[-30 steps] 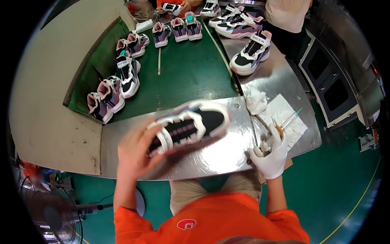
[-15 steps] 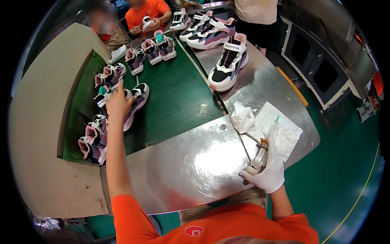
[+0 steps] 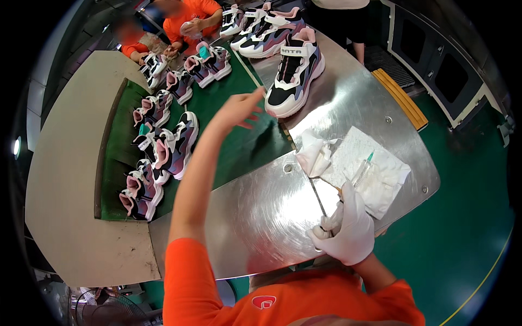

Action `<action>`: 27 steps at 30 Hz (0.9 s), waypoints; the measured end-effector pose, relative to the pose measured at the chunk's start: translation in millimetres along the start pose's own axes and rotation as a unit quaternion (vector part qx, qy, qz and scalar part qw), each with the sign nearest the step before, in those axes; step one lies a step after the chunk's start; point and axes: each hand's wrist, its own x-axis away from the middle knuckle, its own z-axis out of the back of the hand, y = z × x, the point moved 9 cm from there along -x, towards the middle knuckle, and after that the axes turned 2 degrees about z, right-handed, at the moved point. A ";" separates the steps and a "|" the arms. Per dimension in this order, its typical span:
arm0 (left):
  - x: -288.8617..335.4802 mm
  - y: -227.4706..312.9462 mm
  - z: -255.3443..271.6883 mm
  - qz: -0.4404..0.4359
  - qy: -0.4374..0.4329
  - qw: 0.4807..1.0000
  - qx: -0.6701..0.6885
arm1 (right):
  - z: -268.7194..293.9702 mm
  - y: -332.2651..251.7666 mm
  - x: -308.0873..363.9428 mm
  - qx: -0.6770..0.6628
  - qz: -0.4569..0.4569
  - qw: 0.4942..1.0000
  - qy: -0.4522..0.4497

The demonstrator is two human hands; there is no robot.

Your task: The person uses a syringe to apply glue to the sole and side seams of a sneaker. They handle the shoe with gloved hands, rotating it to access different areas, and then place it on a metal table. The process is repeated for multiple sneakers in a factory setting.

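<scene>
My bare left hand [image 3: 237,112] reaches over the belt with its fingers apart and nothing in them. Its fingertips are close to the toe of a black, white and pink sneaker [image 3: 294,76] on the metal table; whether they touch it I cannot tell. In a white glove, my right hand [image 3: 350,231] is closed around a clear syringe [image 3: 361,173] with a green needle tip, above the table's near right part. The glove covers most of the syringe's rear end. A white cloth [image 3: 383,173] lies beneath the syringe tip, beside a crumpled white tissue [image 3: 314,155].
Several sneakers stand along the left of the green belt [image 3: 228,157], and more are on the metal table [image 3: 261,217] at the back. Two people in orange work at the far left. Another person stands beyond the table. A yellow-orange step [image 3: 401,98] lies to the right.
My left hand has left the sneakers at the belt's left and moved right to the sneaker on the metal table. My right hand still holds the syringe, slightly lower and turned.
</scene>
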 end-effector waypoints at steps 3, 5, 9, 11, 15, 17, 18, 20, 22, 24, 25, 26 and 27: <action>-13.0 2.9 -60.6 0.054 -0.065 0.985 0.147 | -2.1 1.3 1.0 -0.008 -0.006 1.000 0.005; -6.8 1.8 -64.3 0.018 -0.051 0.969 0.242 | 5.2 -6.3 2.2 0.006 0.037 0.998 0.049; 26.1 -11.4 -32.5 -0.066 0.135 0.965 0.214 | 7.7 -12.2 6.4 0.041 0.057 0.995 0.066; 70.4 -7.0 10.0 -0.166 0.314 0.929 0.108 | 3.0 -9.7 8.4 0.041 0.036 0.998 0.044; 177.0 -19.0 58.4 -0.304 0.398 0.861 0.090 | 2.2 -14.4 10.7 0.060 0.041 0.995 0.066; 227.1 -29.7 70.1 -0.329 0.429 0.837 0.087 | 4.1 -19.2 12.3 0.085 0.054 0.990 0.096; 251.8 -35.5 74.7 -0.340 0.441 0.826 0.087 | 4.1 -22.2 13.0 0.095 0.067 0.988 0.104; 291.4 -50.7 82.5 -0.350 0.424 0.823 0.143 | 0.5 -20.8 13.4 0.098 0.057 0.989 0.096; 328.8 -63.9 87.6 -0.372 0.438 0.796 0.190 | -1.3 -20.7 13.7 0.120 0.053 0.987 0.096; 354.7 -78.1 89.6 -0.371 0.435 0.789 0.226 | -3.0 -20.3 13.0 0.120 0.052 0.987 0.091; 364.5 -84.6 90.1 -0.369 0.433 0.788 0.236 | -3.5 -19.8 12.8 0.121 0.048 0.988 0.089; 371.2 -91.3 90.2 -0.365 0.430 0.787 0.249 | -5.3 -17.5 12.3 0.119 0.037 0.989 0.075; 375.9 -97.7 90.3 -0.371 0.423 0.780 0.275 | -5.6 -19.4 12.3 0.122 0.045 0.988 0.078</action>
